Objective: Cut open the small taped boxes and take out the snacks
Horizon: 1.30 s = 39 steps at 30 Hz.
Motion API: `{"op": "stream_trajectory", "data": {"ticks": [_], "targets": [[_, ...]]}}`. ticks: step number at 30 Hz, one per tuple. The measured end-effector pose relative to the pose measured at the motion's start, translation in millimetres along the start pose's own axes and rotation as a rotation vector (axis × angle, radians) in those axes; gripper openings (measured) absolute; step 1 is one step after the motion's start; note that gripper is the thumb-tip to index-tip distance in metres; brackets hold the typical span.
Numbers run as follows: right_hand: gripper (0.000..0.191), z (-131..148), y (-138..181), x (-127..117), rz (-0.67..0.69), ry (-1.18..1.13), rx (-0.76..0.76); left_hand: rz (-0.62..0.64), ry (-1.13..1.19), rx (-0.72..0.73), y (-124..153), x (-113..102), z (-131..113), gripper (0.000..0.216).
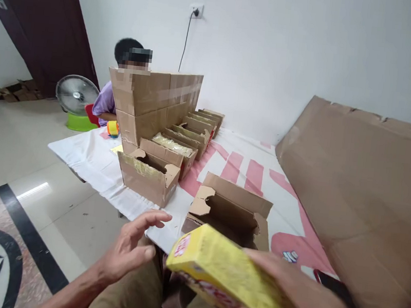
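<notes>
White cloth covers the tabletop (91, 156). Right hand (307, 307) grips a yellow packet (229, 274) at 5 o'clock; left hand (129, 249) hovers spread, holding nothing. Best to tilt the packet level before sliding it into the open carton (232, 215) at 12.

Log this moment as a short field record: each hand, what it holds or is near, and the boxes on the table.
right hand: grips yellow pack
left hand: open, empty, at table edge
nearest box: open, looks empty
box row: open cartons; some show yellow contents
large cardboard sheet: leaning at right
other person: seated behind the tall carton
</notes>
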State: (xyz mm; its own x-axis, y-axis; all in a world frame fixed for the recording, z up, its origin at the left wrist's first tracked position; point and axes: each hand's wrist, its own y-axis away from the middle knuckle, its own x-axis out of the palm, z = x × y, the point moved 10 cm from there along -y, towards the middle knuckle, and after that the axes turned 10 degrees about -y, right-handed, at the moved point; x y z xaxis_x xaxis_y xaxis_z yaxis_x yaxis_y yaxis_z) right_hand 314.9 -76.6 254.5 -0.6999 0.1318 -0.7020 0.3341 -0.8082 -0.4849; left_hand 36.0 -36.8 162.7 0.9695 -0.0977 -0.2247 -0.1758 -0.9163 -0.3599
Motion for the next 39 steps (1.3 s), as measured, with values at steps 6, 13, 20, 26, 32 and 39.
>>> {"op": "stream_trajectory", "data": {"ticks": [6,13,20,26,32,39], "targets": [[0.039,69.5,-40.2,96.6,0.208,-0.182,-0.069,0.150,-0.138,-0.118,25.6,-17.9,7.0,0.069],[0.086,30.5,-29.9,168.0,0.054,-0.404,0.227,-0.074,0.056,-0.412,50.2,-101.2,71.0,0.050],[0.049,-10.2,-71.5,253.0,-0.014,-0.701,0.340,-0.122,0.188,-0.495,15.5,-125.7,129.9,0.071],[0.050,-47.5,-95.6,281.6,-0.264,-0.481,0.254,-0.288,-0.006,-0.381,-39.4,-141.0,161.7,0.082],[0.040,-61.1,-85.0,283.1,-0.166,-0.189,0.295,-0.390,-0.238,-0.356,-29.4,-140.9,186.1,0.069],[0.009,-67.3,-89.7,300.4,-0.050,-0.166,0.376,-0.446,-0.204,-0.382,-27.3,-149.4,195.6,0.064]]}}
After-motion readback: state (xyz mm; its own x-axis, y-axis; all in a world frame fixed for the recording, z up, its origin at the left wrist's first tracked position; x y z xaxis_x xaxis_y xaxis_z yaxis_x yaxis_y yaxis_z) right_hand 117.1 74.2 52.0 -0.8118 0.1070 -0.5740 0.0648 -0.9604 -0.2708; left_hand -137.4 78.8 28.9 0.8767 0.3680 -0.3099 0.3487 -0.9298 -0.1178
